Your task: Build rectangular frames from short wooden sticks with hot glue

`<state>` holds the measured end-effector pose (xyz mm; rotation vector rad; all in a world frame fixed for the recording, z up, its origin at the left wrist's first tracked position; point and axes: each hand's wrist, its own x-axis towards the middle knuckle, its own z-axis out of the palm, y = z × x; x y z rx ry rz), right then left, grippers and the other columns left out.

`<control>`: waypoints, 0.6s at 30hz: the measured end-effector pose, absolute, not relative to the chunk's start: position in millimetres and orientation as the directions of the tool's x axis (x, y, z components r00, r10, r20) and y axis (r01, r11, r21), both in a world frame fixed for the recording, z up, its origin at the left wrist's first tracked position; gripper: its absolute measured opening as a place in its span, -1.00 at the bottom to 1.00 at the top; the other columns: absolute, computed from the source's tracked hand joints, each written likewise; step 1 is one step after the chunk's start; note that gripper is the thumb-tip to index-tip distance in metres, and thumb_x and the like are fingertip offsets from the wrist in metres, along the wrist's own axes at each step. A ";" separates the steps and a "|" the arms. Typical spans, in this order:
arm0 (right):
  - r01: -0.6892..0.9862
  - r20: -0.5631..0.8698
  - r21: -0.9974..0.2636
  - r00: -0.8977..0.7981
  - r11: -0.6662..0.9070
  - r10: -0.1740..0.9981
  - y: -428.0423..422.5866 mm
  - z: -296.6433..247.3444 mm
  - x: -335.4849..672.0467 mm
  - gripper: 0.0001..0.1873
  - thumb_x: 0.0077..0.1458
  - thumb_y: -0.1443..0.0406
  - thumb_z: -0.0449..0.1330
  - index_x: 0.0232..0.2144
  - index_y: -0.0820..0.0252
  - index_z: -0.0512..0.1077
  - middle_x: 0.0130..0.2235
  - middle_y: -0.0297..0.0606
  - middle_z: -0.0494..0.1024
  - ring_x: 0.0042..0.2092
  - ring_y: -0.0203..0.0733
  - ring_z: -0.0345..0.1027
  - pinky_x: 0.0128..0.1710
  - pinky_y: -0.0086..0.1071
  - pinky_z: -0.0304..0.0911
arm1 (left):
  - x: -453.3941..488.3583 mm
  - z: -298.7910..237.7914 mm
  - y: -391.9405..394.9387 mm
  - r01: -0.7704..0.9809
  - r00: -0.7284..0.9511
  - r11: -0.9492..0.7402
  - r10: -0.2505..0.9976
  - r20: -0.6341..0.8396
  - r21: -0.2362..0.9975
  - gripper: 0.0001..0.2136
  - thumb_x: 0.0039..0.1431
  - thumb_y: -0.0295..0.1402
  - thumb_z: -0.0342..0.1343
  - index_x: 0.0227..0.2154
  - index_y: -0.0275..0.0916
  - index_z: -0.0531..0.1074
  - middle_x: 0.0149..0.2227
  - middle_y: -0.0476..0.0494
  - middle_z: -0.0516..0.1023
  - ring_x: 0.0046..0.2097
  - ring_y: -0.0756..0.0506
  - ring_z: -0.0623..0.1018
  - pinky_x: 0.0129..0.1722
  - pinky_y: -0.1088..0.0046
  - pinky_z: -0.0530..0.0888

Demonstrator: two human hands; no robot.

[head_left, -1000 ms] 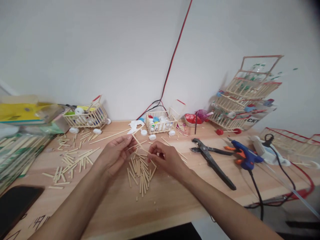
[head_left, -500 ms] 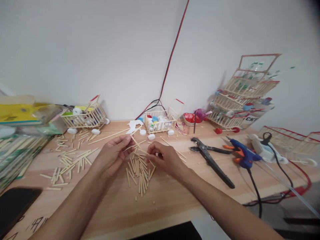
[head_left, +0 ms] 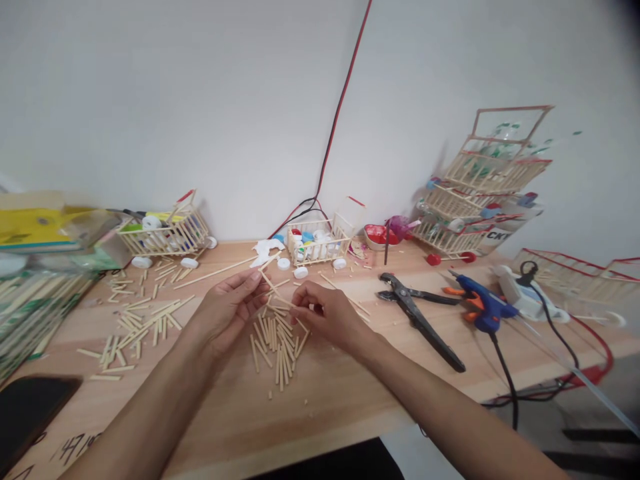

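Note:
My left hand (head_left: 239, 299) is closed, with thumb and fingers pinching thin wooden sticks (head_left: 271, 283) that meet at an angle. Across from it, my right hand (head_left: 327, 312) pinches the other end of these sticks; its fingertips partly hide where they end. Whether the sticks are joined to one another I cannot tell. Just below both hands, a pile of short cut wooden sticks (head_left: 280, 347) lies on the wooden table (head_left: 240, 427).
Small stick-built carts (head_left: 320, 248) with bottle-cap wheels stand along the wall, some stacked at right. Pliers (head_left: 420, 320), a blue glue gun (head_left: 484, 303) and a power strip (head_left: 533, 297) lie on the right. More cut sticks (head_left: 133, 327) and a phone (head_left: 35, 413) are left.
The view has shifted slightly, so the table's things sit a little further left. Both hands keep their pinch on the sticks, almost unmoved.

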<state>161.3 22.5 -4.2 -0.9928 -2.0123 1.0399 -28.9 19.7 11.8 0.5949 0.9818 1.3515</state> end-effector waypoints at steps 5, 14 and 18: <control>0.301 0.195 -0.874 -0.502 0.381 0.842 22.7 -6.1 161.2 -0.87 0.15 0.23 0.15 -0.37 0.16 0.34 -0.43 -0.37 0.56 -0.50 -0.41 0.26 -0.51 -0.52 0.04 | -27.3 9.0 17.8 -0.507 -0.054 0.191 0.966 -0.252 0.841 -0.89 0.10 -0.61 0.12 -0.42 -0.42 0.55 -0.47 -0.12 0.53 -0.44 0.05 0.52 -0.45 0.61 0.53; 0.352 0.285 -0.826 -0.412 0.440 0.865 28.3 -4.6 164.6 -0.85 0.10 0.22 0.18 -0.41 0.19 0.39 -0.43 -0.38 0.45 -0.46 -0.39 0.21 -0.48 -0.51 0.08 | -23.5 7.3 16.6 -0.474 -0.089 0.161 0.969 -0.229 0.866 -0.91 -0.06 -0.56 0.26 -0.41 -0.43 0.55 -0.48 -0.11 0.54 -0.47 0.07 0.50 -0.46 0.65 0.50; 0.325 0.333 -0.845 -0.300 0.424 0.894 36.9 -6.9 169.0 -0.83 0.11 0.21 0.15 -0.44 0.20 0.37 -0.46 -0.38 0.40 -0.44 -0.37 0.20 -0.46 -0.49 0.07 | -22.1 6.2 13.9 -0.433 -0.054 0.161 0.978 -0.203 0.887 -0.75 -0.24 -0.43 0.40 -0.42 -0.42 0.56 -0.51 -0.08 0.53 -0.47 0.06 0.48 -0.48 0.65 0.48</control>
